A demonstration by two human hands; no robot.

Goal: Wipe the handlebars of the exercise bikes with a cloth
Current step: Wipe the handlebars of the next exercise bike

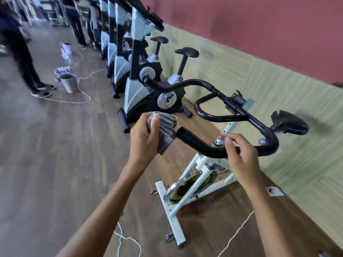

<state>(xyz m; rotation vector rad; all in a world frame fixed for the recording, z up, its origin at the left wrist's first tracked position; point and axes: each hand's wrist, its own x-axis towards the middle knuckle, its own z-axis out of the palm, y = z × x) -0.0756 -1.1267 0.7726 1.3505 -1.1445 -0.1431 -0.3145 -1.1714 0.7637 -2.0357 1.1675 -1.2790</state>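
**A:** What do we see of the cloth (167, 127)?

**B:** It is grey, ribbed and soft, folded into a thick wad. Our left hand (144, 138) holds it, the fingers (144, 119) and thumb curled round it and pinching it tight. It hangs at nine o'clock of the open end of the handlebars (193, 140), just beside it.

**A:** And the bars themselves?

**B:** They are a black round tube, smooth with a slight shine, and hollow at the cut end. The tube bends round toward two o'clock, and a second loop lies further out. It sits on a bike with a white-painted metal frame (173, 217). A bright metal flywheel (178, 191) with yellow and black rings is at six o'clock, and a black saddle (289, 124) at three o'clock.

**A:** Our right hand (239, 156)?

**B:** It lies over the near bar, fingers loosely curled, the forefinger tip close to the thumb. We cannot tell whether they grip the tube or only touch it.

**A:** Any containers?

**B:** A plain round metal bucket (69, 86), tapering downward, stands at ten o'clock on the wooden plank floor (55, 154). Its inside is dark and we cannot make out what it holds. Just behind it is a smaller vessel (63, 69) with something pale purple in it, too blurred to name. A white cord (84, 94) loops over the floor around them. A row of grey-and-black bikes (137, 89) runs toward twelve o'clock along a green wall (259, 75) that is red above.
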